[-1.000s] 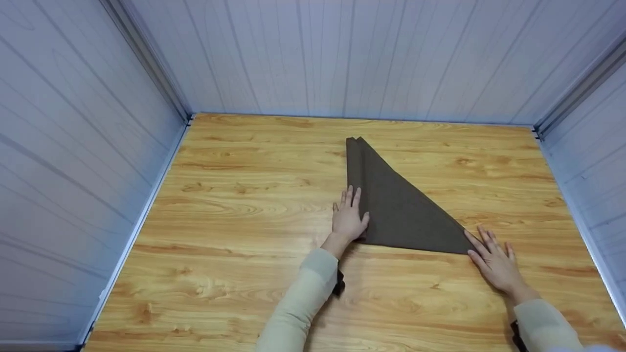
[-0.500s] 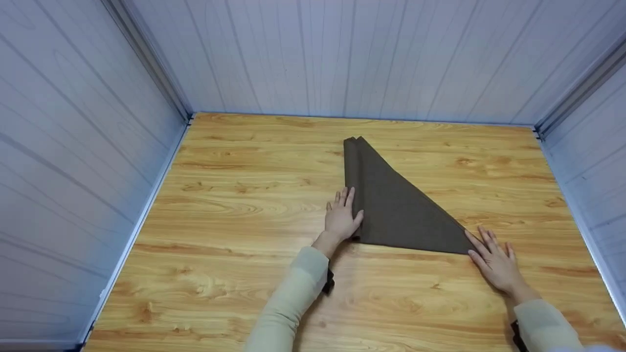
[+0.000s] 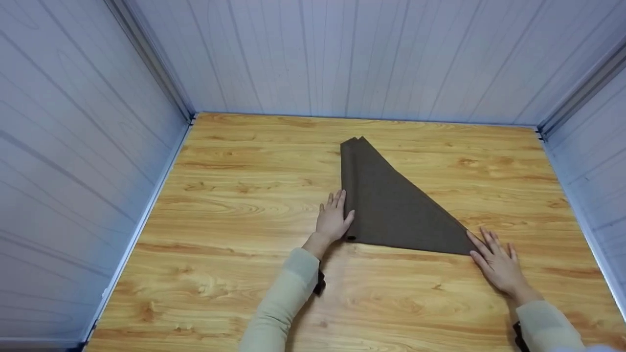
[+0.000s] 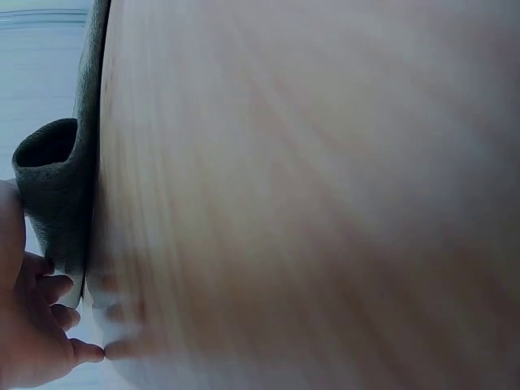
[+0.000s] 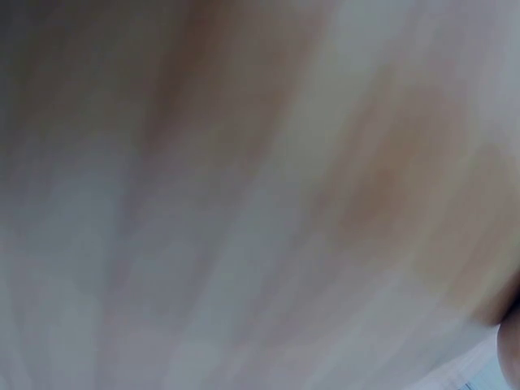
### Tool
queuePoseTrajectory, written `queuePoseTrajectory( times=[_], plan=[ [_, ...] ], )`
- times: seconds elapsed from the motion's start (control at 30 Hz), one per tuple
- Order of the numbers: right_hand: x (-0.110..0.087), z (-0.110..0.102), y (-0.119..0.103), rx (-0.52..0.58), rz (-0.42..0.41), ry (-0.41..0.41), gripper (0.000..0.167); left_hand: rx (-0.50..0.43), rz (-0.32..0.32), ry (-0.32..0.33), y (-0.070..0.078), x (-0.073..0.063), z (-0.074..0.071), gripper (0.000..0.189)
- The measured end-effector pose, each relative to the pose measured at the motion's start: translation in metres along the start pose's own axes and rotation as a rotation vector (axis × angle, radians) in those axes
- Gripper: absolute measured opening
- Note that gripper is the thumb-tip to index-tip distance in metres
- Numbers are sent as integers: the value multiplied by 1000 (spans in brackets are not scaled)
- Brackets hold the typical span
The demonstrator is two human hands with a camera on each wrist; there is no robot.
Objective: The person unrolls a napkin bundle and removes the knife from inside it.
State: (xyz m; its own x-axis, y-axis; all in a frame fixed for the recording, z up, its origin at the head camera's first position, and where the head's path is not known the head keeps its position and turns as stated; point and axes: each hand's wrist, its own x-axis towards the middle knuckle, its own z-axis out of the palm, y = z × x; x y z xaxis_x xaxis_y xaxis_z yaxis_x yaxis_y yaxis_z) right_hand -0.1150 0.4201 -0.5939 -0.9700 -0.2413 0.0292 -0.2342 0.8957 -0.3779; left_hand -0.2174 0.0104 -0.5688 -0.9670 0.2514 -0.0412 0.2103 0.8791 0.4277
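Note:
A dark brown cloth (image 3: 406, 210) lies on the wooden surface, roughly a triangle with its point to the right. Its left side is a narrow roll (image 3: 348, 171), and the left wrist view shows the hollow end of this roll (image 4: 57, 195). My left hand (image 3: 332, 222) rests against the roll near its front end, fingers extended and thumb on top. At the cloth's right corner my right hand (image 3: 501, 269) lies with spread fingers, the forefinger and thumb touching the tip. Only a bit of the right hand (image 5: 510, 349) enters the right wrist view.
The wood-grain tabletop (image 3: 234, 205) extends around the cloth. Pale panelled walls enclose it: a back wall (image 3: 303, 58), a left wall (image 3: 83, 171) and a right wall (image 3: 596, 171).
My left hand has slid to the left, and the cloth's rolled side has shifted left with it. The right hand and the cloth's right corner have stayed in place.

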Motion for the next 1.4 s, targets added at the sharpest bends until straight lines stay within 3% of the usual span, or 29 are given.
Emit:
queuePoseTrajectory(
  times=[0.47, 0.9, 1.4],
  plan=[
    [-1, 2, 0, -1, -2, 2, 50, 48, 6, -64, -9, -5, -10, 58],
    [-1, 0, 1, -12, 0, 4, 50, 115, 42, -47, 4, 2, -21, 58],
    [0, 1, 2, -7, -7, 14, 50, 158, 108, -1, 22, 12, -5, 60]
  ],
)
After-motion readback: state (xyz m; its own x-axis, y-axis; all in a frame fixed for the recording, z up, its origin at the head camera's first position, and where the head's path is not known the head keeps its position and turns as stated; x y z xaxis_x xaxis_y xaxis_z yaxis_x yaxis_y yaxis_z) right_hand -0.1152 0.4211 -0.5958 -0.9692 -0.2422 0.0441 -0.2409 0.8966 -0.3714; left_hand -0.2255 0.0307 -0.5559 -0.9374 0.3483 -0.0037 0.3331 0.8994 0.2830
